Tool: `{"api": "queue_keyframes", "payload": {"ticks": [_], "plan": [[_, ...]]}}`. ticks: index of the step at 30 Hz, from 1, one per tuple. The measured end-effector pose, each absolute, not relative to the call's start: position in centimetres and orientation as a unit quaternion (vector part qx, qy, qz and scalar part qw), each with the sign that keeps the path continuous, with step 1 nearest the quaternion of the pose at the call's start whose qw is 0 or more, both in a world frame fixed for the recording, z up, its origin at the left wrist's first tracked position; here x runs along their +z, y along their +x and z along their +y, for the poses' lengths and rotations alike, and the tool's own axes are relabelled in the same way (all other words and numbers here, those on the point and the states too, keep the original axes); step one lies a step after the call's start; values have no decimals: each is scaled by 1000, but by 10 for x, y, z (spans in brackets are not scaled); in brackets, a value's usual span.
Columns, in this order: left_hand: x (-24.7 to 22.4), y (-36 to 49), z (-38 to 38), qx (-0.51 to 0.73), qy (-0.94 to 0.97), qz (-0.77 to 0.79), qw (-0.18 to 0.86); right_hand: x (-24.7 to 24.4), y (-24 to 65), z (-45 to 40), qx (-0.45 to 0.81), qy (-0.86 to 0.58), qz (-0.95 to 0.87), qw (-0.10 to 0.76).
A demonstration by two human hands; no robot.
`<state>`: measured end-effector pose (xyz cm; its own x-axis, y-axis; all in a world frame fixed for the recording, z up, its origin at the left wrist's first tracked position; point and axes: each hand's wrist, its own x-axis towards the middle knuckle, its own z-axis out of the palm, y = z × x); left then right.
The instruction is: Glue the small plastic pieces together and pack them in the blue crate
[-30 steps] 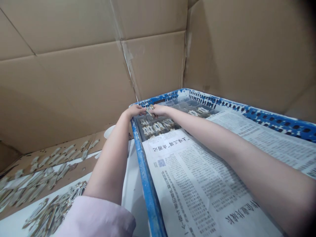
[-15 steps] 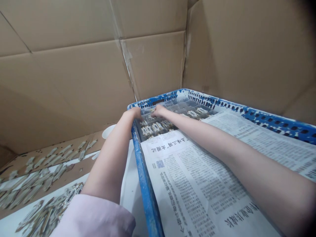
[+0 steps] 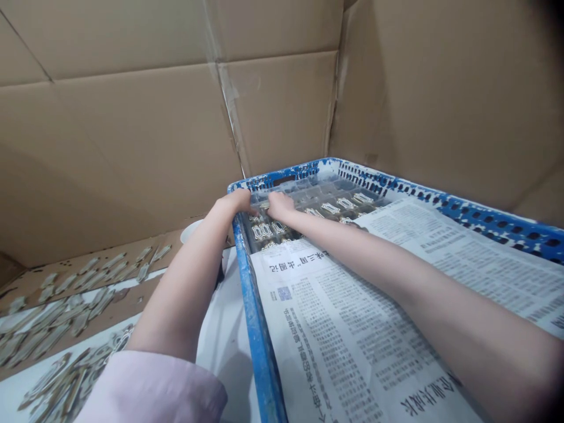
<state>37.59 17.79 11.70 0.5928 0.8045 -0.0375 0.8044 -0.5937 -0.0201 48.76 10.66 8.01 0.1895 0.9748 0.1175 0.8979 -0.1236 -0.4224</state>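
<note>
My left hand [image 3: 239,201] rests at the far-left part of a clear plastic compartment tray [image 3: 317,191], close to the blue crate's rim [image 3: 253,282]. My right hand [image 3: 280,205] lies over the tray just beside it, with a small pale piece [image 3: 264,205] between them. Their fingers are mostly hidden, so any grip is unclear. Openwork metal pieces with gold-coloured outlines [image 3: 263,231] sit in the tray's dark compartments, and more [image 3: 330,208] lie farther right. Newspaper [image 3: 343,329] covers the crate's near part, beneath my right forearm.
Corrugated cardboard walls [image 3: 132,147] rise behind and right of the crate. To the left, several long metal pieces [image 3: 74,299] lie on cardboard and white paper. A white round rim [image 3: 190,231] shows beside my left arm, below which a pale pink sleeve [image 3: 154,388] appears.
My hands have come down from pinching a small piece together above the tray and now lie lower on it, slightly apart. The view has shifted a little.
</note>
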Motion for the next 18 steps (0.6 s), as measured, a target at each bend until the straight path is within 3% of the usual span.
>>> {"api": "queue_keyframes", "payload": {"ticks": [9, 14, 18], "plan": [[119, 391, 164, 89, -879, -467, 39, 90, 499, 123, 128, -728, -641, 208], [111, 406, 177, 60, -870, -489, -19, 101, 505, 124, 121, -742, -622, 218], [103, 412, 185, 27, -883, -461, -84, 113, 506, 116, 153, -754, -616, 173]]}}
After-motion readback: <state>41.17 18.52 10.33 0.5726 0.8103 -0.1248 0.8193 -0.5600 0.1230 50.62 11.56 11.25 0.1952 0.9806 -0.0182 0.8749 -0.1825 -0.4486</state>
